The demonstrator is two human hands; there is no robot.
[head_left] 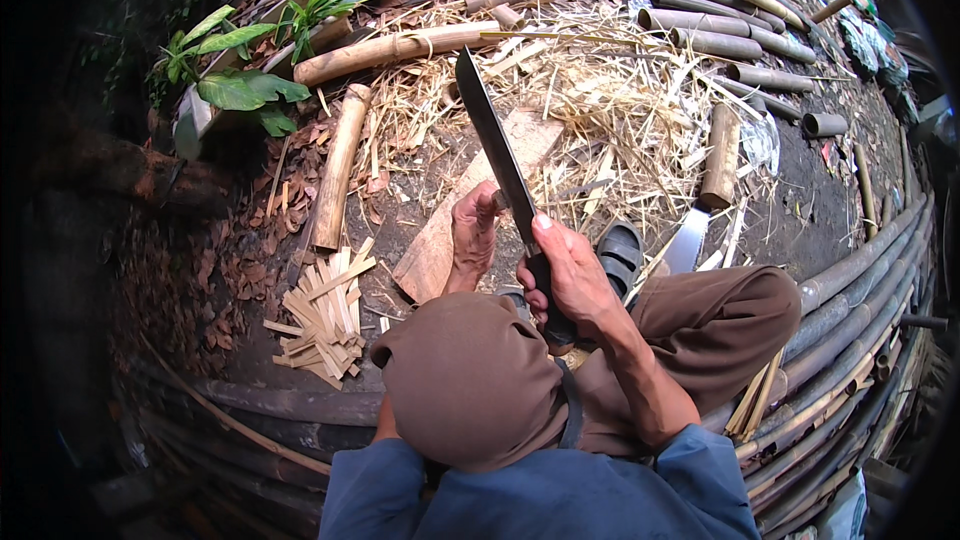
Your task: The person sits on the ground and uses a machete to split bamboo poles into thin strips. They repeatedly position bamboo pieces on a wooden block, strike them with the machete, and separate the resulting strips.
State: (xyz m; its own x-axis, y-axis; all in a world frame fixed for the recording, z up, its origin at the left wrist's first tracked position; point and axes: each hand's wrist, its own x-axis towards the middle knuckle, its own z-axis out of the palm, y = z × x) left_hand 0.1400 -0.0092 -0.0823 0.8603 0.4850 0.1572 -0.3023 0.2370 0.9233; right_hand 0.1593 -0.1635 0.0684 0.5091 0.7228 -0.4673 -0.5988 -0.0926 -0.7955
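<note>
Right hand (568, 268) is wrapped round the dark handle (562, 325) of a long knife (497, 135), fingers curled in on it, with the blade pointing up and away. Biggest of all are the long bamboo poles (850, 302), lying in rows round the work spot. Next comes a flat wooden board (440, 238), resting on the ground (420, 175) just past the left hand (474, 235). Then comes the knife, held in the air above the board. After that is the left hand, half curled and close beside the blade, near the handle end; I cannot tell if it touches the metal or pinches something small. Smallest are the thin, pale strips (325, 310), heaped on the ground at the left. To do this part well, I think, grip the handle firmly, hold the blade steady, keep the left hand by the flat side, away from the sharp edge, and go slowly.
</note>
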